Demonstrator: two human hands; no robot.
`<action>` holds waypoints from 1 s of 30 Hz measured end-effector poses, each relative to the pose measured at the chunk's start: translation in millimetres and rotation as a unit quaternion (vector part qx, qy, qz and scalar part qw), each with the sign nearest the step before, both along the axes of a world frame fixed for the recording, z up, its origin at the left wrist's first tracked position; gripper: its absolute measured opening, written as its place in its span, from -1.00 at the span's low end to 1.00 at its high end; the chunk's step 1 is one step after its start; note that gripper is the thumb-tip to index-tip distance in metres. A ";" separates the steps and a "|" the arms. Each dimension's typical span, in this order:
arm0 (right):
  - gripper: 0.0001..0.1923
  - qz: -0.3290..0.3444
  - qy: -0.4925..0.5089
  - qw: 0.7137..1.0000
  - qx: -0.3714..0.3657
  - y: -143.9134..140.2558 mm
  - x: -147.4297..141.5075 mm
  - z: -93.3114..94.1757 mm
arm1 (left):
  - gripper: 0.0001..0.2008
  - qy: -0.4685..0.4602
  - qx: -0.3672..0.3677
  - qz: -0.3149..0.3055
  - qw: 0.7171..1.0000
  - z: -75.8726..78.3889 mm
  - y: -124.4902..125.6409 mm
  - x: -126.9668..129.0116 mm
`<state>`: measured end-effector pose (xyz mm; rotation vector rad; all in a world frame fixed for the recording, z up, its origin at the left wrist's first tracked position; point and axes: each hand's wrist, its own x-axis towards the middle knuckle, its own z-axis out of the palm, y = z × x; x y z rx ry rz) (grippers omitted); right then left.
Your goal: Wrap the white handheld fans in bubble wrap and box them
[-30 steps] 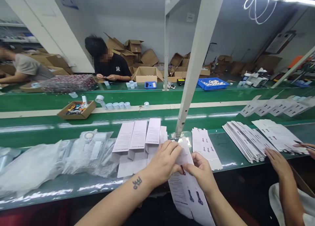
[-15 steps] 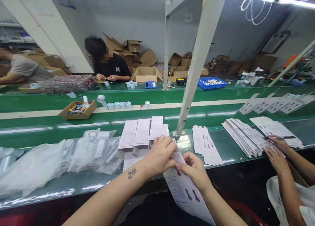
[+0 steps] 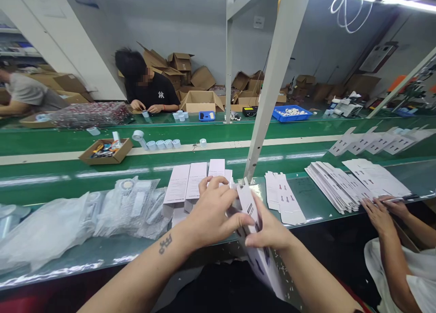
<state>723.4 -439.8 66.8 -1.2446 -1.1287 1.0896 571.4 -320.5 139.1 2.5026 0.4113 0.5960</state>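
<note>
Paperboard carton (image 3: 258,258) swung edge-on, seemingly opening up — my right hand (image 3: 272,230) clamps it; whether my left hand (image 3: 211,214) grips, I can't tell.

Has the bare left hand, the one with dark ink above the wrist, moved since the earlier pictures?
Yes. Judged against the slanted white metal post, the bare left hand has shifted leftward in the view.
</note>
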 end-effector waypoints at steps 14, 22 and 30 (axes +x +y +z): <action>0.00 -0.187 -0.355 0.902 0.158 -6.4 -25.1 -8.8 | -0.14 -0.235 -0.602 0.154 0.748 -31.5 -18.5 17.7; -0.35 -0.035 -0.351 0.934 0.064 -10.8 7.1 24.0 | -0.29 -0.151 -0.673 -0.030 0.724 -41.8 3.4 -3.7; 0.00 -0.112 -0.384 0.912 0.090 -16.8 -23.6 0.1 | -0.65 -0.127 -0.353 0.197 0.906 -50.3 -24.1 9.6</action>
